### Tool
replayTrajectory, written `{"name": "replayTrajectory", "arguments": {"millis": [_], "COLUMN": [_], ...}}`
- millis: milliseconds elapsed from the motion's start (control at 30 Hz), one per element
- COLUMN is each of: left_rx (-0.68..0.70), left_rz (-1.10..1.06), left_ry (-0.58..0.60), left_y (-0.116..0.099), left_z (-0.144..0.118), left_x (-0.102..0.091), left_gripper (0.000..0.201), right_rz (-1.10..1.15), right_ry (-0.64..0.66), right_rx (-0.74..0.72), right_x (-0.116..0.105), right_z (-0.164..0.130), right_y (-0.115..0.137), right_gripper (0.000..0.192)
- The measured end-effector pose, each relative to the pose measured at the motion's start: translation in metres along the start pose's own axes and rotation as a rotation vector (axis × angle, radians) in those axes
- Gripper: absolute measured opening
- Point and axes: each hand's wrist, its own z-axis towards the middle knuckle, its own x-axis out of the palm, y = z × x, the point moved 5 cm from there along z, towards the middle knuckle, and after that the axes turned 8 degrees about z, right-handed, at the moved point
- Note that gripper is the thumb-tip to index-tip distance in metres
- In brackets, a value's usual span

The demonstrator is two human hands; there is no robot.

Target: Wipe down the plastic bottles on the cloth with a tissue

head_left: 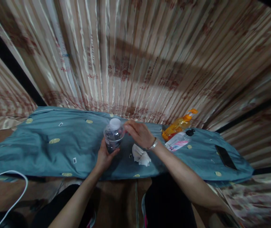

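Observation:
A clear plastic cup (112, 144) stands upright in my left hand (105, 155), whose fingers and thumb wrap round its lower side. Out of the cup's top rises a white cap (115, 123), seemingly of a bottle inside it; the clear walls blur that part. My right hand (138, 133), with a bracelet at the wrist, is at the right side of the cup's rim. Its fingers are curled and pinched together there, and what is between them is too small to make out. A crumpled white tissue (141, 155) lies just below my right hand.
A teal patterned cloth (61, 155) covers the low surface. On its right lie an orange pump bottle (177, 126), a clear bottle with a black top (178, 141) and a dark phone (225, 157). A pleated curtain (135, 63) hangs behind; a white cable (22, 193) loops at lower left.

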Motion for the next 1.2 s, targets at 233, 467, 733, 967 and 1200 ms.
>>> {"name": "replayTrajectory", "arguments": {"millis": [233,467,733,967,1200], "left_rx": [-0.036,-0.049,-0.03,-0.039,-0.058], "left_rz": [-0.011,-0.037,-0.058,-0.085,-0.092], "left_ry": [0.004,0.02,0.056,0.059,0.085], "left_y": [-0.006,-0.011,-0.014,-0.018,-0.021], "left_z": [-0.002,-0.008,-0.011,-0.014,-0.014], "left_x": [-0.003,0.01,0.022,0.026,0.023], "left_gripper": [0.108,0.108,0.114,0.112,0.109], "right_rz": [-0.138,0.091,1.166,1.292,1.037], "right_ry": [0.293,-0.015,-0.344,-0.614,-0.65], "right_rx": [0.309,0.263,0.455,0.08,0.221], "right_x": [0.117,0.154,0.152,0.069,0.13], "right_z": [-0.115,-0.094,-0.023,-0.026,-0.01], "right_y": [-0.069,-0.094,-0.103,-0.045,-0.066], "right_gripper": [0.076,0.061,0.062,0.066,0.063]}}
